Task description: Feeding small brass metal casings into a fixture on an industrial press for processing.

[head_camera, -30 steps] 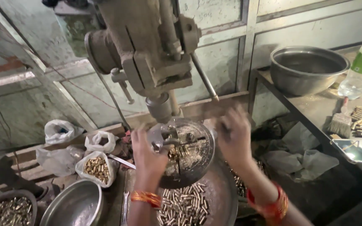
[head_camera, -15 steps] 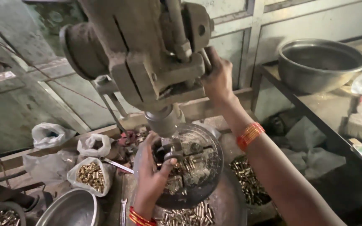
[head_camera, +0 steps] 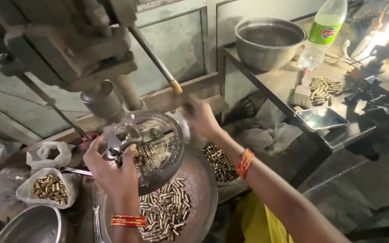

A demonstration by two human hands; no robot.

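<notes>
Left hand (head_camera: 113,173): fingers curled about the metal clamp (head_camera: 115,144) on the round drill table (head_camera: 167,148), beneath the spindle (head_camera: 102,103). Right hand (head_camera: 201,117): blurred, grip unclear, just below the feed lever (head_camera: 156,58), whose long axis slopes down to the right, wooden tip lowest. Small brass cylinders (head_camera: 165,211) lie in the tray (head_camera: 203,180).

The right hand (head_camera: 201,118) has dropped from the drill head to below its lever (head_camera: 156,60).
</notes>
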